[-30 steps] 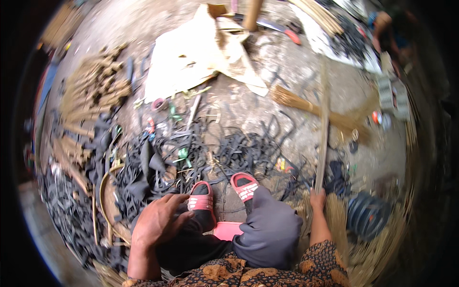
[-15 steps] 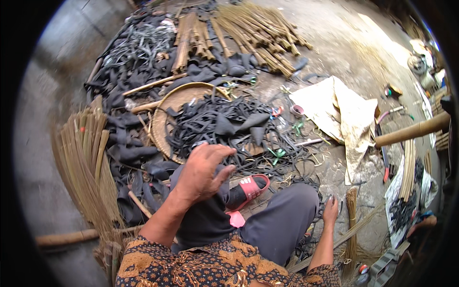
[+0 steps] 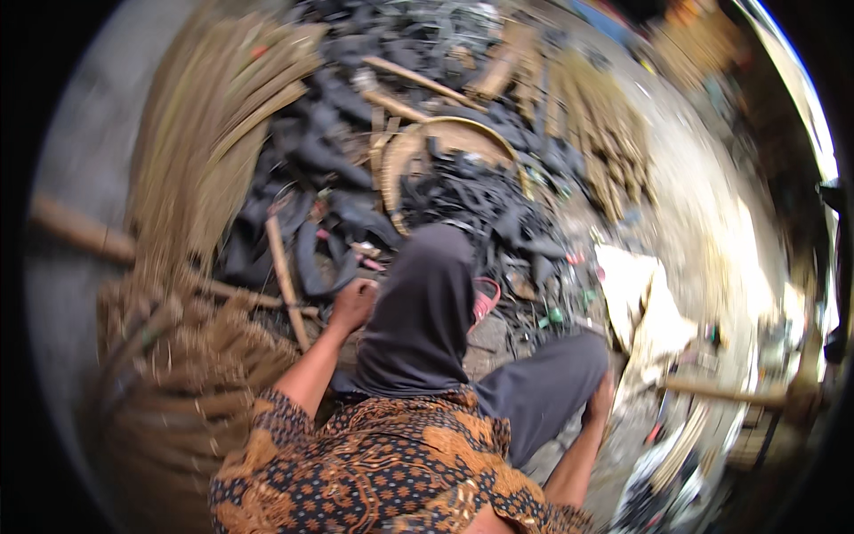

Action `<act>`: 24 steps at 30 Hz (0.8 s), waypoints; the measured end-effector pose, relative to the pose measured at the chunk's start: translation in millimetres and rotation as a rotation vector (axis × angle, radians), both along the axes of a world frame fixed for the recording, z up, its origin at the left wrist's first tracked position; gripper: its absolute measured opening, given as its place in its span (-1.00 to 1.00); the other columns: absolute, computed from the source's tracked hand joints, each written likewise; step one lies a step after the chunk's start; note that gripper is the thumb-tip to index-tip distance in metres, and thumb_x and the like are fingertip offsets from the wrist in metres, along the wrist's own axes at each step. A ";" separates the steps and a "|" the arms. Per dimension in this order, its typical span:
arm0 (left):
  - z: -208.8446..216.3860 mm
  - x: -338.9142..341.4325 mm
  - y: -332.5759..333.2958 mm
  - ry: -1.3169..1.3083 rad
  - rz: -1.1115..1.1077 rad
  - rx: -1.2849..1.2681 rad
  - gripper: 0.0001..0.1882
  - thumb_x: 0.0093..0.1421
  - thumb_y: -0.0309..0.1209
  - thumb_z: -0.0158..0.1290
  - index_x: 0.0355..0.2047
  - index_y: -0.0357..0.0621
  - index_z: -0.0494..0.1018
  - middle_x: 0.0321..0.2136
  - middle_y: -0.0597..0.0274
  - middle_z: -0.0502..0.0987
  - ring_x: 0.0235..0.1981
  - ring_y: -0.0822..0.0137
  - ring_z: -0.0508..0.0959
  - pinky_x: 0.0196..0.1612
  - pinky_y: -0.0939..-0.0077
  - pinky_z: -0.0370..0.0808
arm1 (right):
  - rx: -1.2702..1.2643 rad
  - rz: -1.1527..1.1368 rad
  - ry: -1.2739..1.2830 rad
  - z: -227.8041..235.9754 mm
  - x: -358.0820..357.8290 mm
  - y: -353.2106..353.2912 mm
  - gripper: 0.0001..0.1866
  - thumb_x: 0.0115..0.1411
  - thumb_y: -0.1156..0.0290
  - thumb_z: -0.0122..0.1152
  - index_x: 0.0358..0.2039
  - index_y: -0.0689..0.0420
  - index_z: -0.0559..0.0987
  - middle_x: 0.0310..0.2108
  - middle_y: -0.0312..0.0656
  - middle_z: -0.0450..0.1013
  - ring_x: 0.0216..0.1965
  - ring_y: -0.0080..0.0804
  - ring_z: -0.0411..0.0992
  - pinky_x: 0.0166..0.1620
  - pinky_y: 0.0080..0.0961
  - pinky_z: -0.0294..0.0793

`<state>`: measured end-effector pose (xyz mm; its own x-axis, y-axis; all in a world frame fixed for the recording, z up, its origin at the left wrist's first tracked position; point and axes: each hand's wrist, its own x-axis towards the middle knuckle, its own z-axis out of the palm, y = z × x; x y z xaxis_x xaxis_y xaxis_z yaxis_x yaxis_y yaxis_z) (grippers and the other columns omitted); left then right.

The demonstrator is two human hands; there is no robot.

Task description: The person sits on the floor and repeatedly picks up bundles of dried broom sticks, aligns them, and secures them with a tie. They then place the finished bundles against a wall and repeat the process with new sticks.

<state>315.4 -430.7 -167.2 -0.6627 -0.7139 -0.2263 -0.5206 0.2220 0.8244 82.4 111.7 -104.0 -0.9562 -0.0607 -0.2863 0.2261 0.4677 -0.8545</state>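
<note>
Down beside my raised left knee is my left hand [image 3: 354,304], its fingers blurred and turned from view, so I cannot see whether they grip anything. Dark rubber pieces [image 3: 322,260] lie close to it, and a thin wooden stick [image 3: 283,271] is on its left. My right hand [image 3: 601,400] is against the outer side of my bent right knee, fingers mostly hidden. Ahead of my knees, a round woven tray [image 3: 389,173] holds a heap of black rubber strips [image 3: 463,191], some spilling over its near right side.
Bundles of thin brown sticks lie at the far left [image 3: 213,116] and far right [image 3: 596,125]. More tied bundles [image 3: 196,400] are close on my left. A pale cloth sack [image 3: 645,298] lies to the right, near a bamboo pole [image 3: 721,392].
My view has swung left, blurring the scene. My left hand, raised with fingers apart before, has dropped beside my left knee. My right hand has come up against my right knee.
</note>
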 end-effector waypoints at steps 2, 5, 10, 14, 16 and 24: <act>-34.0 16.7 2.2 -0.115 0.049 0.085 -0.56 0.33 -0.06 0.06 -0.06 -0.19 0.59 -0.14 -0.08 0.66 -0.07 -0.08 0.64 0.01 0.17 0.51 | -0.102 0.061 0.076 4.9 3.7 1.1 -0.37 0.53 -0.01 -0.21 0.34 0.25 0.35 0.27 -0.03 0.39 0.25 -0.18 0.37 0.31 -0.28 0.31; -63.7 32.9 1.8 -0.107 0.118 0.129 -0.55 0.32 -0.03 0.07 -0.06 -0.16 0.61 -0.16 -0.09 0.67 -0.07 -0.06 0.65 0.00 0.16 0.53 | -0.410 -0.076 -0.100 10.1 6.6 2.5 -0.31 0.52 -0.13 -0.23 0.30 0.23 0.39 0.21 -0.06 0.44 0.21 -0.20 0.41 0.25 -0.23 0.40; -85.8 33.7 -10.4 -0.178 0.155 0.219 -0.54 0.31 -0.02 0.09 -0.08 -0.17 0.62 -0.13 -0.10 0.67 -0.05 -0.02 0.66 0.01 0.18 0.54 | -0.528 -0.121 -0.248 39.5 -11.0 -2.0 -0.27 0.50 -0.21 -0.25 0.21 0.23 0.46 0.12 -0.05 0.51 0.11 -0.19 0.48 0.20 -0.19 0.46; -104.0 15.5 -8.5 -0.281 0.120 0.268 -0.51 0.26 -0.02 0.14 -0.06 -0.19 0.61 -0.10 -0.12 0.66 -0.03 -0.01 0.65 0.03 0.20 0.53 | -0.457 0.095 -0.060 69.2 -24.3 -38.2 -0.32 0.54 -0.12 -0.30 0.20 0.25 0.46 0.16 0.00 0.47 0.16 -0.15 0.44 0.26 -0.17 0.41; -112.7 8.4 -2.5 -0.307 0.053 0.269 -0.53 0.24 -0.03 0.14 -0.11 -0.21 0.62 -0.13 -0.13 0.67 -0.05 -0.01 0.66 0.01 0.20 0.54 | -0.076 0.366 0.161 79.6 -28.1 -57.5 -0.40 0.57 -0.01 -0.30 0.24 0.24 0.44 0.18 0.01 0.44 0.20 -0.14 0.40 0.29 -0.21 0.35; -118.4 58.9 27.9 -0.362 -0.176 0.277 -0.57 0.21 -0.09 0.14 -0.29 -0.29 0.66 -0.45 -0.06 0.67 -0.40 0.16 0.67 -0.23 0.23 0.55 | 0.300 0.504 0.676 43.7 -46.8 -95.4 -0.57 0.55 0.23 -0.15 0.16 0.33 0.45 0.06 0.03 0.43 0.09 -0.14 0.41 0.19 -0.27 0.38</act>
